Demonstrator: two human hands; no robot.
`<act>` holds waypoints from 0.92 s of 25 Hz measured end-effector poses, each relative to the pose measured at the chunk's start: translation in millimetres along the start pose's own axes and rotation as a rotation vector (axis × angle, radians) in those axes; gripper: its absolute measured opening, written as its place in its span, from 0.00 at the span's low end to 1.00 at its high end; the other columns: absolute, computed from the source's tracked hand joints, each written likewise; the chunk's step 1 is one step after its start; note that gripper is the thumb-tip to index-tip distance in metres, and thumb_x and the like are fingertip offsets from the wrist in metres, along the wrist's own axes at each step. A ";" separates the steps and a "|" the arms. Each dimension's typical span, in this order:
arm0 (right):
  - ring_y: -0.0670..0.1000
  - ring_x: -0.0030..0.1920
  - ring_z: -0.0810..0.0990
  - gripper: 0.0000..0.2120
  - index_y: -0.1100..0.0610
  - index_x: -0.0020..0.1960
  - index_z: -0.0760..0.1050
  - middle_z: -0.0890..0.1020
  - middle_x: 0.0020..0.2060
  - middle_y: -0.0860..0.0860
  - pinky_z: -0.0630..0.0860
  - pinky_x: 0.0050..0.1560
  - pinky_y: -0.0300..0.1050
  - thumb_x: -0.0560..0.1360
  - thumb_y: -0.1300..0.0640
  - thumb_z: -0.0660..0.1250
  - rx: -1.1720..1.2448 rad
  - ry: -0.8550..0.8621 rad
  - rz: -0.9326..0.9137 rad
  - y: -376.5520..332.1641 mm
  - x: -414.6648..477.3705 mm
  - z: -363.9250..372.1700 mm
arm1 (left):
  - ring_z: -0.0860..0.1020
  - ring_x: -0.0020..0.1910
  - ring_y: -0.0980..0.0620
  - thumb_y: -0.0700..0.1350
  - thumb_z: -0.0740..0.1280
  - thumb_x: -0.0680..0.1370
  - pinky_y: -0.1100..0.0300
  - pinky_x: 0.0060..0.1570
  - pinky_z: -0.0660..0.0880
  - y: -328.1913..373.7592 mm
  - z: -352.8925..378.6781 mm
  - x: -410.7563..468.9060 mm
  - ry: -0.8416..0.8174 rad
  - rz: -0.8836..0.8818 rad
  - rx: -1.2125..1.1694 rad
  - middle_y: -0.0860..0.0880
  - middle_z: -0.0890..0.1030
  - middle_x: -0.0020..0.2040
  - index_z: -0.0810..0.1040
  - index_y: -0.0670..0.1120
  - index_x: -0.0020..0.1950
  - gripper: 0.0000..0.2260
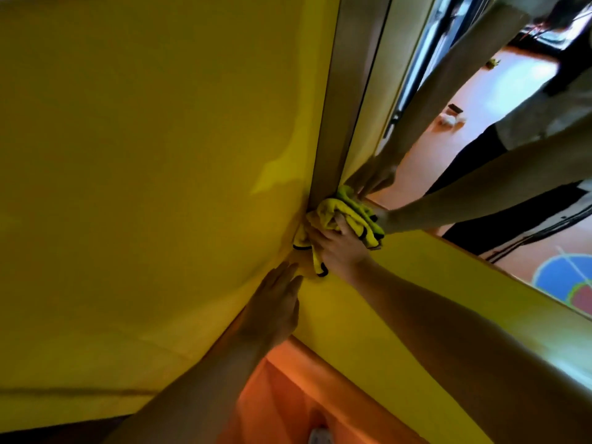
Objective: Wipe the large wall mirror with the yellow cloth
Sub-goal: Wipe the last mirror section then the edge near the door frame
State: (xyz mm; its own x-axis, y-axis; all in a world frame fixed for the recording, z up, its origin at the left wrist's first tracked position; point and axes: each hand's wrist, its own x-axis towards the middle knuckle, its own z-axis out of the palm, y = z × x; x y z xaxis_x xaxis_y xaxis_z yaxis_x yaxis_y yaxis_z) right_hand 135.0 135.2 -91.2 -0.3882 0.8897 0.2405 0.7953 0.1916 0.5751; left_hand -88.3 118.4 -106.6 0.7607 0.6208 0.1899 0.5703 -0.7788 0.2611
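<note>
The large wall mirror [480, 100] fills the upper right, its lower left corner meeting a grey metal frame [346, 91] and yellow padding. My right hand [339, 248] is shut on the bunched yellow cloth [349, 216] with black trim, pressing it into that bottom corner of the glass. My left hand [275, 306] lies flat with fingers apart on the yellow padding just below and left of the cloth. The mirror reflects both my arms and the cloth.
A yellow padded wall [144, 155] covers the left side. A yellow padded ledge [432, 290] runs along the mirror's bottom edge. Orange wooden floor [288, 395] shows below. The reflection shows an orange floor with a coloured circle [563, 277].
</note>
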 end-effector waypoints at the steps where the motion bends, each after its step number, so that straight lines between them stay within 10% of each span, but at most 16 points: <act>1: 0.53 0.68 0.79 0.19 0.51 0.58 0.86 0.82 0.65 0.50 0.38 0.78 0.63 0.72 0.55 0.62 0.048 -0.033 0.006 -13.2 -4.4 9.4 | 0.76 0.68 0.42 0.44 0.56 0.74 0.46 0.63 0.77 -0.2 5.3 -4.2 -0.031 -0.006 -0.020 0.42 0.78 0.68 0.81 0.41 0.61 0.21; 12: 0.64 0.73 0.65 0.26 0.46 0.77 0.66 0.63 0.78 0.50 0.71 0.62 0.63 0.80 0.54 0.64 0.702 -0.589 0.670 -86.9 -28.9 -43.7 | 0.79 0.64 0.42 0.42 0.55 0.74 0.46 0.60 0.79 4.5 -1.1 -30.6 -0.051 -0.107 -0.072 0.43 0.81 0.63 0.84 0.41 0.57 0.20; 23: 0.59 0.82 0.45 0.39 0.39 0.83 0.45 0.35 0.82 0.49 0.65 0.73 0.61 0.80 0.44 0.65 0.810 -0.802 0.700 -91.5 -203.6 -142.5 | 0.73 0.71 0.41 0.47 0.52 0.79 0.47 0.70 0.71 82.1 -24.8 -46.7 -0.287 0.099 -0.147 0.41 0.76 0.70 0.78 0.39 0.67 0.24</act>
State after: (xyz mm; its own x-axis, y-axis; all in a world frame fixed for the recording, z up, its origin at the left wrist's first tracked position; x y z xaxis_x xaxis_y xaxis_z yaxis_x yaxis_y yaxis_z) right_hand 74.9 -122.5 -81.3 0.3686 0.8432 -0.3913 0.8715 -0.4599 -0.1701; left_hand -84.7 27.6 -70.5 0.8783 0.4758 -0.0478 0.4545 -0.7995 0.3926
